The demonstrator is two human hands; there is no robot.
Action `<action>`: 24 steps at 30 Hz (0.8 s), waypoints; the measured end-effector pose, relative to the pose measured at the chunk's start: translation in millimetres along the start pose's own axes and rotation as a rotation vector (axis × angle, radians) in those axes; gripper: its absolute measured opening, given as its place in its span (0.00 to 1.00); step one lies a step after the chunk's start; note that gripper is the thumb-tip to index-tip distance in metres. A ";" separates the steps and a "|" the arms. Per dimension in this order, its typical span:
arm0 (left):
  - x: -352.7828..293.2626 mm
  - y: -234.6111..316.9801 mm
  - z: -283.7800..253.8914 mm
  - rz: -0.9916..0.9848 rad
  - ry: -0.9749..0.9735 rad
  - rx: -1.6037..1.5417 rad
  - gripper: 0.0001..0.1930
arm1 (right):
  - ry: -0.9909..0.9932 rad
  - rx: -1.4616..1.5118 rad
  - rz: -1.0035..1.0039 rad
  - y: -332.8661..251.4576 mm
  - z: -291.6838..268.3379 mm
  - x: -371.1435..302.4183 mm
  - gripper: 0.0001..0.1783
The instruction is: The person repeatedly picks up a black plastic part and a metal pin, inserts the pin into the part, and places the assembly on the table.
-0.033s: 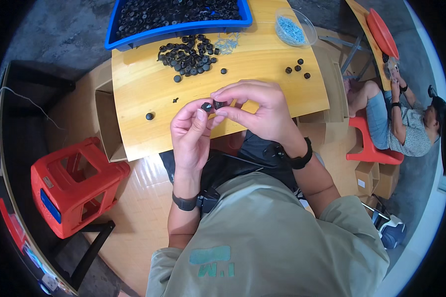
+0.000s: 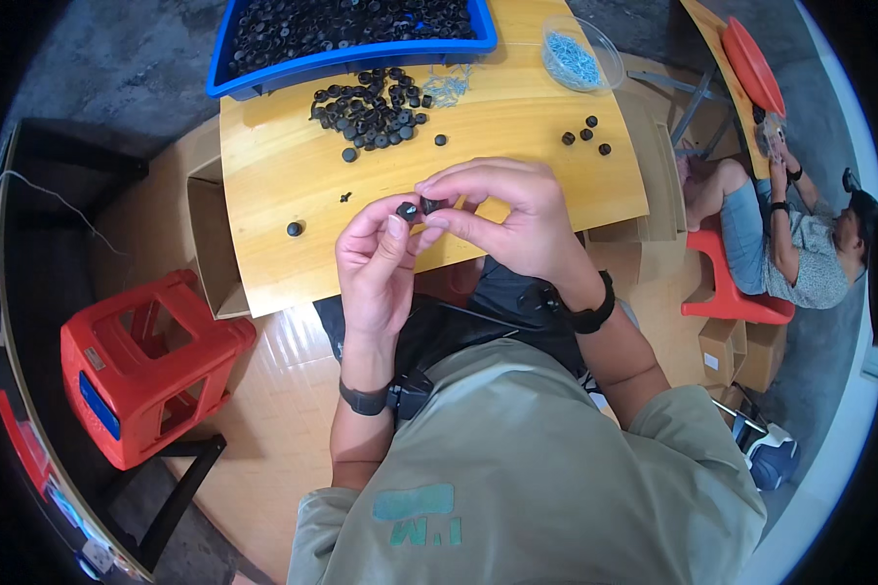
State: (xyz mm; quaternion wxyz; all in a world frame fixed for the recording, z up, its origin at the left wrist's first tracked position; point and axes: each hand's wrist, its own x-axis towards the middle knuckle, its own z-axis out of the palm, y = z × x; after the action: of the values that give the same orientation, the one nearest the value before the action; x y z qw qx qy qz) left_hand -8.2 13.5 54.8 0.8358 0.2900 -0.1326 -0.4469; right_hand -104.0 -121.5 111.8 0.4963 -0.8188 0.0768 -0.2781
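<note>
Above the near edge of the wooden table (image 2: 517, 107), my two hands meet. Between thumb and fingers, my left hand (image 2: 376, 249) pinches a small black cap (image 2: 407, 211) with a shiny metal bit showing in it. Close against it, a second black cap (image 2: 431, 206) sits in the pinch of my right hand (image 2: 512, 210). Whether the two caps touch is hard to make out. Beyond my hands lies a heap of black caps (image 2: 371, 112). A single black cap (image 2: 295, 229) and a tiny black piece (image 2: 345, 197) rest left of my left hand.
A blue tray (image 2: 361, 58) full of black parts stands at the back, with loose screws (image 2: 447, 90) near it. A clear tub (image 2: 605, 73) holds more screws. Several black caps (image 2: 585, 136) lie at right. A red stool (image 2: 146, 361) stands left; another person (image 2: 800, 244) sits far right.
</note>
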 end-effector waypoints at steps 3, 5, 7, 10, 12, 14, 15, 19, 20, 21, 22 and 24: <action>-0.6 2.8 6.9 0.046 0.012 0.024 0.11 | 0.039 0.058 0.012 0.0 1.5 -1.0 0.11; -0.4 3.6 7.2 0.108 0.029 0.115 0.11 | 0.032 0.073 -0.031 1.8 0.8 -0.8 0.12; -1.8 4.1 4.5 0.117 0.042 0.145 0.12 | 0.025 0.090 -0.074 1.5 2.2 -1.9 0.13; -4.5 5.4 7.5 0.132 0.068 0.199 0.12 | 0.051 0.307 0.091 -0.6 6.7 -6.7 0.14; -5.8 6.8 11.7 0.139 0.081 0.224 0.13 | 0.076 0.475 0.133 2.2 8.7 -8.9 0.14; -6.7 8.0 14.5 0.154 0.080 0.262 0.13 | 0.074 0.489 0.136 1.4 7.9 -8.9 0.14; -7.0 8.5 15.5 0.154 0.081 0.261 0.13 | 0.072 0.504 0.137 1.4 7.8 -8.9 0.13; -7.8 9.1 17.3 0.157 0.103 0.310 0.14 | 0.069 0.497 0.145 1.8 8.1 -9.4 0.14; -8.0 9.1 17.5 0.159 0.107 0.324 0.14 | 0.068 0.493 0.145 1.4 8.1 -9.4 0.14; -8.1 9.2 17.9 0.159 0.108 0.324 0.14 | 0.068 0.489 0.146 1.1 8.2 -9.4 0.14; -8.3 9.4 18.4 0.162 0.108 0.327 0.14 | 0.067 0.489 0.146 1.3 8.4 -9.5 0.14; -8.6 9.8 18.9 0.165 0.108 0.330 0.14 | 0.061 0.489 0.144 2.2 8.6 -9.8 0.14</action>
State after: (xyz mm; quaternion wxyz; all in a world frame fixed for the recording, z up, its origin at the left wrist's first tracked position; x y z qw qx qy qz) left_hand -15.5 17.9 76.2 0.8166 0.4349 -0.1825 -0.3328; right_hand -107.2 -111.9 103.2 0.6954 -0.6583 0.0803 -0.2769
